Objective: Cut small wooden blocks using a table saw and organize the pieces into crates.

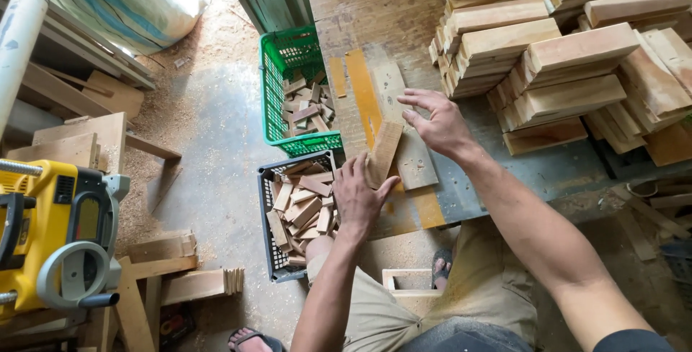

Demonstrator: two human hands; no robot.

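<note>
The left hand (358, 197) grips a short wooden block (383, 153) at the table (519, 172) front edge, just above the grey crate (268, 237) of offcuts. The right hand (437, 123) hovers open over a flat board (404, 136), with bare tabletop around it. Stacked blocks (562, 56) crowd the right and run off-frame. The green basket (277, 92) is partly hidden behind the table edge.

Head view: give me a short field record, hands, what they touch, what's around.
left hand: holds a small wood block by its near end
right hand: open, fingers spread, above a flat board, holding nothing
surface: worn workbench
right of hands: stacked wood blocks
beside bench: green basket and dark crate, both holding wood offcuts
far left: yellow machine
</note>
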